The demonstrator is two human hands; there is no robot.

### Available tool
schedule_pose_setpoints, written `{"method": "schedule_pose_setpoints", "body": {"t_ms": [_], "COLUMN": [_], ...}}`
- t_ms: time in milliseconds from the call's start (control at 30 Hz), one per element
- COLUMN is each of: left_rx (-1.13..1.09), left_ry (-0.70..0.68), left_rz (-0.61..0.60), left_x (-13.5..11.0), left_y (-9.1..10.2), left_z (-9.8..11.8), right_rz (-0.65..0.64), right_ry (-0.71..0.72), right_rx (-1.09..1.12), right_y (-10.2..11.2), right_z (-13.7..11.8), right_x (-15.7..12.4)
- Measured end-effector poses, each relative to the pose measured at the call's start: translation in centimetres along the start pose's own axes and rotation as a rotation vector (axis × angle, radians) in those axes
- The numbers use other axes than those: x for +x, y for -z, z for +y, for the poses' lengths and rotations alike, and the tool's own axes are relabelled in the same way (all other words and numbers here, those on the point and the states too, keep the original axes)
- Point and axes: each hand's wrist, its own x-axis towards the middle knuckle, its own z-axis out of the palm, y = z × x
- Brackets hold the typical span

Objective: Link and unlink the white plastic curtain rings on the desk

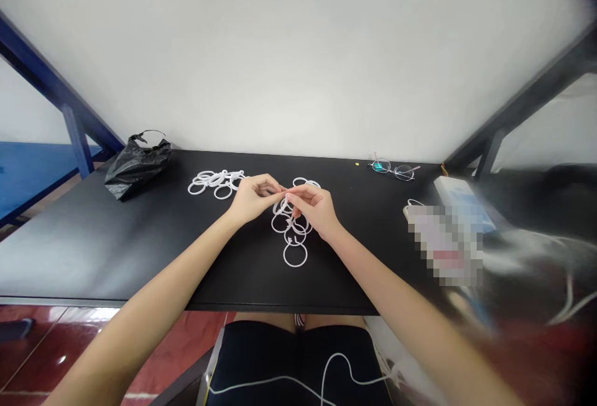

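**Q:** Far L?
**A:** A crumpled black plastic bag (137,166) is seen at upper left of the frame, on a matte black tabletop (140,250), well apart from the hands.

**Q:** Next along?
**A:** A loose pile of white plastic rings (215,183) is laid near the L hand (254,198), not touched by it.

**Q:** Fingers?
**A:** L fingers (268,187) are pressed together, tips brought to R fingers (298,193) at frame centre. The R hand (312,207) is held the same way. Whatever is pinched btwn them is too small to tell.

**Q:** Main rings?
**A:** A chain of linked white plastic rings (293,232) is laid directly below both hands, centre frame.

**Q:** Far R?
**A:** Thin wire-rimmed glasses (394,170) are left at upper R; a pale box (459,198) and a pixelated object (443,244) are seen further R, detail hidden.
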Motion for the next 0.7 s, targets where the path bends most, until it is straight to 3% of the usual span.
{"method": "schedule_pose_setpoints", "body": {"t_ms": [233,433,700], "left_rx": [-0.042,0.076,0.053], "left_ry": [0.015,0.077,0.078], "left_rz": [0.006,-0.129,-0.207], "left_x": [0.1,0.1,0.0], "left_y": [-0.1,0.1,0.2], "left_z": [-0.2,0.7,0.9], "right_rz": [0.048,0.135,0.127], "right_ry": [0.018,0.06,0.037], "right_rx": [-0.003,-0.031,-0.087], "right_y": [-0.1,0.0,-0.2], "right_z": [-0.1,-0.1,-0.1], "right_x": [0.1,0.0,-0.1]}}
